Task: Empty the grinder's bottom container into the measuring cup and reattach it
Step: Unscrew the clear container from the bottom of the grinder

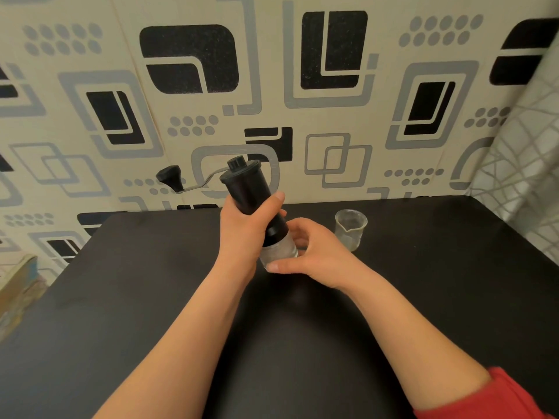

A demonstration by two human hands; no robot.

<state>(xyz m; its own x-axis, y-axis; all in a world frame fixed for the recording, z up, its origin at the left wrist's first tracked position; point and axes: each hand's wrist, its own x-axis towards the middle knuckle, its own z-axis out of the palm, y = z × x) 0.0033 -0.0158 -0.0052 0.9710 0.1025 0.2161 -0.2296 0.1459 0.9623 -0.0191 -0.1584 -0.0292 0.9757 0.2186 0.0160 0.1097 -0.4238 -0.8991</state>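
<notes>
A black hand grinder (246, 184) with a crank handle (169, 176) hangs tilted above the black table (136, 297), its top leaning left and away. My left hand (242, 228) is wrapped around the black body. At the grinder's lower end sits the clear bottom container (279, 252), joined to the body, and my right hand (308, 252) grips it from the right side. The clear measuring cup (351, 228) stands upright on the table just right of my right hand, apart from it.
A patterned wall rises behind the table's far edge. A checked curtain (520, 164) hangs at the right. Some boxed clutter (18, 285) sits beyond the table's left edge.
</notes>
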